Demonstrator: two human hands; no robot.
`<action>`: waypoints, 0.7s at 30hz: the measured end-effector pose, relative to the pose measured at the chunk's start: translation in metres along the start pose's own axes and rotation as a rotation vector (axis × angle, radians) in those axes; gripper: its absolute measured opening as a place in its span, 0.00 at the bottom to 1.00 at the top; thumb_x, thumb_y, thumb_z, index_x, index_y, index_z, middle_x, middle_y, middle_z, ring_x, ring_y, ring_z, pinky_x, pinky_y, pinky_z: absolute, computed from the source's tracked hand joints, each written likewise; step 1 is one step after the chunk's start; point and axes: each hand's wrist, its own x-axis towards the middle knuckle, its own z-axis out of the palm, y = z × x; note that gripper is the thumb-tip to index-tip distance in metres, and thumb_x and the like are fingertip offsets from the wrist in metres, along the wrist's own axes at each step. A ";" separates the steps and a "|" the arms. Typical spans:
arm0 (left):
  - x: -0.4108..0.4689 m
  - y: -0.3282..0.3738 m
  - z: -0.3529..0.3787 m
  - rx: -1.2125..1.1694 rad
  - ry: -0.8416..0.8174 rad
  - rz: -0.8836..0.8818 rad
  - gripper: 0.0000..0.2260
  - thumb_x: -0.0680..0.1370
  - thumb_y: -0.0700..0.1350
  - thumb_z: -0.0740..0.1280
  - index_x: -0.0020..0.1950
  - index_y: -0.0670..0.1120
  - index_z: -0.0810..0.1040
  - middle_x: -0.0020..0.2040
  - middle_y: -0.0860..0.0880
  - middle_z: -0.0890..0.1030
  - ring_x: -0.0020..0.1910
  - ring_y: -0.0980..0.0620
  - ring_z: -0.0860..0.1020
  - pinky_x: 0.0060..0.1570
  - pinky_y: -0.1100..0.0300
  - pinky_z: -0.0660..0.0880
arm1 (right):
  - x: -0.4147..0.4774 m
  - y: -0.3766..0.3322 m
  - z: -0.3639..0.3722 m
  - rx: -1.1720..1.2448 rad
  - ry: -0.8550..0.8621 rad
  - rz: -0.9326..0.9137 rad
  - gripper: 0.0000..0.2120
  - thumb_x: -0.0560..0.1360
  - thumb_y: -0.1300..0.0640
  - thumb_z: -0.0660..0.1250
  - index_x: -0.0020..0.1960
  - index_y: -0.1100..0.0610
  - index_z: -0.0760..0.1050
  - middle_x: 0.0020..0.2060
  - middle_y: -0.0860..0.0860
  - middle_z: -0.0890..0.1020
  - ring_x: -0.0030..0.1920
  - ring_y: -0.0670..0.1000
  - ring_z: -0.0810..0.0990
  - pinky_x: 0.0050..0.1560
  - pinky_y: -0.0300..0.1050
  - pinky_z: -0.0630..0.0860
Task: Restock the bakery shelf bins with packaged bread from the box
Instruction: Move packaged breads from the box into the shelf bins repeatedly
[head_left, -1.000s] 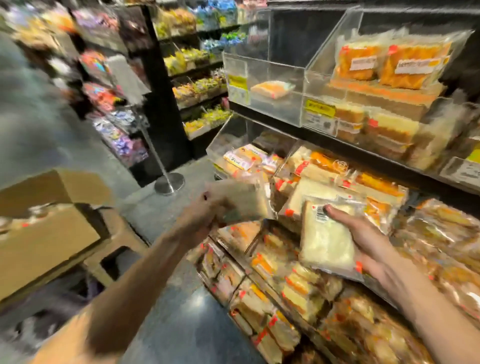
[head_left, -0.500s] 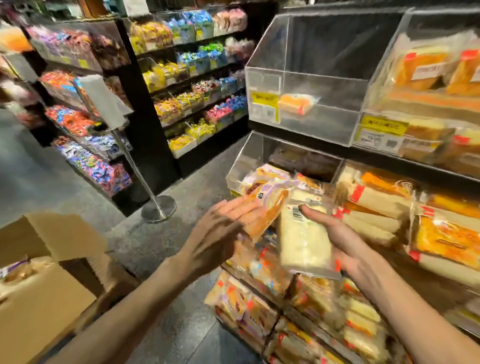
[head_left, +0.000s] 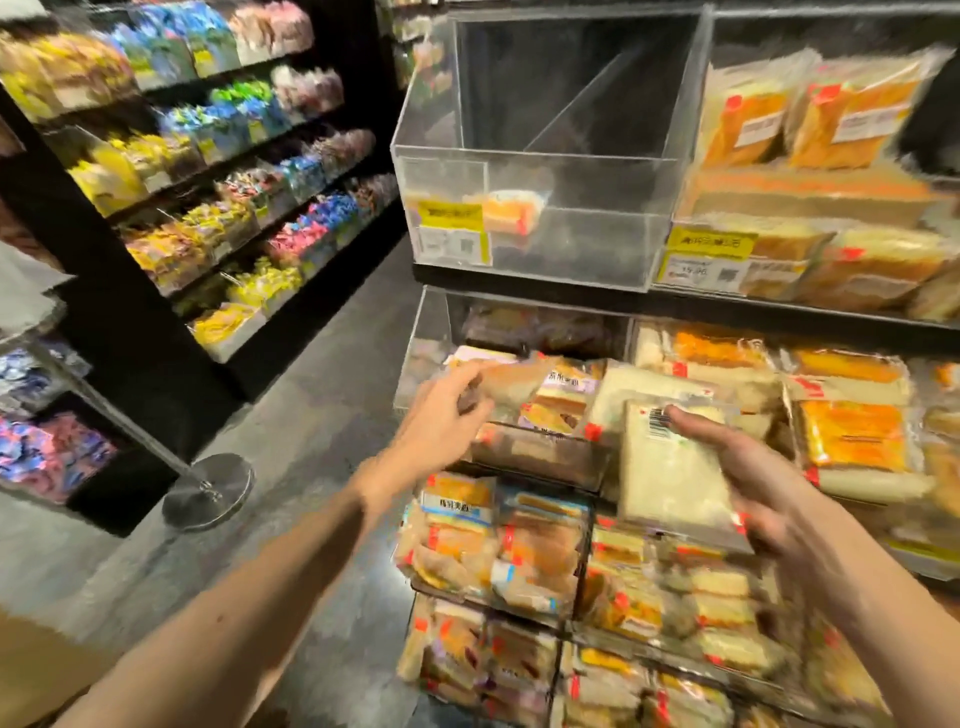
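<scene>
Two bare hands reach in beneath the nearly empty clear bin (head_left: 571, 244). Below that bin and a little to its right, the right hand (head_left: 769, 499) grasps a pale bread packet (head_left: 670, 467), thumb laid beside its barcode label (head_left: 658, 417). Directly under the bin, the left hand (head_left: 441, 415) curls its fingers against a tan packet (head_left: 506, 382); the blur hides whether they actually grip it.
</scene>
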 end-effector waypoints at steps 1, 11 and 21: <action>0.011 -0.001 0.004 0.091 -0.059 0.030 0.20 0.77 0.40 0.66 0.68 0.52 0.76 0.58 0.49 0.82 0.57 0.48 0.78 0.58 0.52 0.75 | 0.004 -0.003 -0.003 0.004 0.016 -0.020 0.16 0.69 0.55 0.71 0.55 0.60 0.81 0.44 0.59 0.87 0.37 0.54 0.87 0.35 0.52 0.84; 0.106 -0.036 0.048 0.681 -0.509 0.679 0.23 0.69 0.35 0.74 0.61 0.51 0.81 0.56 0.50 0.84 0.54 0.46 0.82 0.51 0.51 0.79 | 0.023 -0.015 0.003 -0.032 0.118 -0.142 0.22 0.68 0.55 0.74 0.61 0.59 0.79 0.52 0.58 0.86 0.53 0.57 0.85 0.49 0.53 0.83; 0.140 -0.077 0.094 0.762 -0.380 1.431 0.09 0.76 0.41 0.62 0.45 0.47 0.81 0.47 0.44 0.83 0.53 0.43 0.82 0.63 0.52 0.73 | 0.035 0.001 0.030 0.084 0.305 -0.181 0.24 0.68 0.54 0.74 0.63 0.58 0.78 0.52 0.56 0.86 0.51 0.56 0.86 0.50 0.53 0.82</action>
